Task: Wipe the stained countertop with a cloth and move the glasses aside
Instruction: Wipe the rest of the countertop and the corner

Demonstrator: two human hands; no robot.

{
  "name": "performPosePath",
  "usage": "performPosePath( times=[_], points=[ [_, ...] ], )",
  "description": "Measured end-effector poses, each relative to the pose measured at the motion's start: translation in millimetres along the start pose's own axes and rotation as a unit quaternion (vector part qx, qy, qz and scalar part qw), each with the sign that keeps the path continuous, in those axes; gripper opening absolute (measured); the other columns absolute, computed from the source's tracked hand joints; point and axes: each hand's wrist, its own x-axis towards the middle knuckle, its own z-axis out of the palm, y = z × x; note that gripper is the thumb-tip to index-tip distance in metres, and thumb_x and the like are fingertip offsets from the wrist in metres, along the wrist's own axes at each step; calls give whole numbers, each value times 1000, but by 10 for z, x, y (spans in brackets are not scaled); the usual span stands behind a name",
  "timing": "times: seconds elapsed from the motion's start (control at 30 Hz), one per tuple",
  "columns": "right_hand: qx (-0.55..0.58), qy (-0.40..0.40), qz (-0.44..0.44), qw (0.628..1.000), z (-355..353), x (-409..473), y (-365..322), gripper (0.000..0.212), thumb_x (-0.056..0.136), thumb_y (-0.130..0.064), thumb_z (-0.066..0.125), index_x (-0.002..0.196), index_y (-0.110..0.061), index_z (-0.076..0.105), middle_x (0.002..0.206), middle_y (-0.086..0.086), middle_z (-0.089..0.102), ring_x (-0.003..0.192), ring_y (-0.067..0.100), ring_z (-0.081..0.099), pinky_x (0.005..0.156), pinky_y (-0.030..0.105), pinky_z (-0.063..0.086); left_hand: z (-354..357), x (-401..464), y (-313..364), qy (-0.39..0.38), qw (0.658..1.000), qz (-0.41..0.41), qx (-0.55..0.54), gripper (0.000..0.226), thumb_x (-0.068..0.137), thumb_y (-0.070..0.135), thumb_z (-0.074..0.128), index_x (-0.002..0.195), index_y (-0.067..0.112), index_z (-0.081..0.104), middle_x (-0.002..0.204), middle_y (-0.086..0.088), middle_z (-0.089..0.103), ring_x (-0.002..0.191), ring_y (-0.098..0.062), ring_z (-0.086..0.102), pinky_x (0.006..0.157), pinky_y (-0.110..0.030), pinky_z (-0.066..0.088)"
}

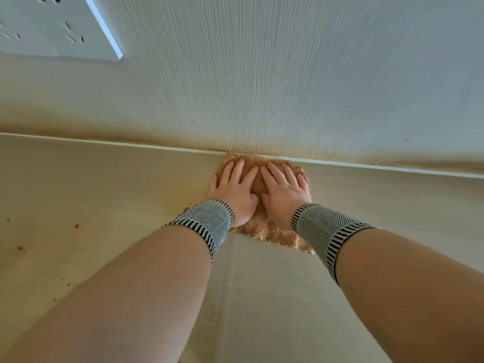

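Two bare forearms fill the bottom of the frame, each with a black-and-white knit wristband: left band (207, 224), right band (322, 229). They run up to the middle of the frame, where both hands lie side by side on the cloth (262, 226).

The cloth is orange-brown and fluffy, spread flat on the countertop (104, 184) with its far edge touching the foot of the wall (262, 74). The left hand (237, 191) and right hand (282, 188) press on it palms down, fingers straight and slightly spread, thumbs nearly touching; neither one grips anything. Cloth shows beyond the fingertips, between the thumbs and below the wrists.

The pale countertop carries brown stains (76, 226) and specks at middle left and lower left. A seam (230, 271) runs down the surface from under the cloth toward the bottom of the frame. The ribbed wall is browned along its base, most near the cloth and to the right. In the upper left of the frame sits a white socket plate (52, 27); no writing on it can be read.
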Motion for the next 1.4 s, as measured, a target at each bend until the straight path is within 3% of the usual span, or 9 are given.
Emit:
performPosePath(
  times=[0.27,0.5,0.83,0.97,1.07,1.27,1.4],
  points=[
    [-4,16,-40,999,-46,31,175,61,105,-43,25,158,-26,1,165,-8,-5,152,19,-7,121,44,-3,7,46,140,11,999,-41,-15,64,101,35,28,156,36,-5,163,5,-19,150,-18,-17,119,-49,-8],
    [-10,28,-34,999,-59,-205,710,61,104,-49,24,158,-32,3,165,-11,-5,152,18,-7,122,45,-3,107,41,683,14,999,-36,-13,63,101,36,26,156,35,-7,163,4,-22,149,-19,-19,119,-50,-9],
    [43,50,29,997,-206,-755,1668,55,104,-24,30,157,-27,16,165,-7,7,152,17,-2,121,36,-3,176,63,1777,-17,997,53,-55,63,103,34,34,157,33,2,164,3,-18,150,-21,-17,120,-49,-9],
    [-11,93,84,992,-278,-905,1823,55,99,-24,39,153,-28,28,165,0,9,151,28,-6,123,45,-1,222,47,2060,0,993,95,-67,64,103,25,36,158,29,3,164,7,-15,150,-22,-14,120,-50,-7],
    [0,109,113,988,-231,-897,1742,51,98,-26,43,149,-26,36,165,1,5,151,29,-4,123,44,2,259,40,2046,3,995,95,-42,61,104,30,33,158,25,4,164,5,-14,150,-22,-15,120,-48,-6],
    [52,61,115,990,-120,-785,1570,62,100,-35,30,157,-33,6,166,1,-5,152,27,-9,122,49,-4,253,42,1763,-5,996,93,-2,62,103,41,28,157,30,-1,164,5,-15,150,-21,-17,121,-48,-5],
    [38,41,80,995,-68,-699,1261,61,102,-39,27,157,-36,2,165,-1,-11,151,28,-14,121,50,-5,227,-14,1423,0,997,73,10,67,101,44,30,157,29,-4,164,3,-17,150,-21,-17,121,-48,-4]
  ],
)
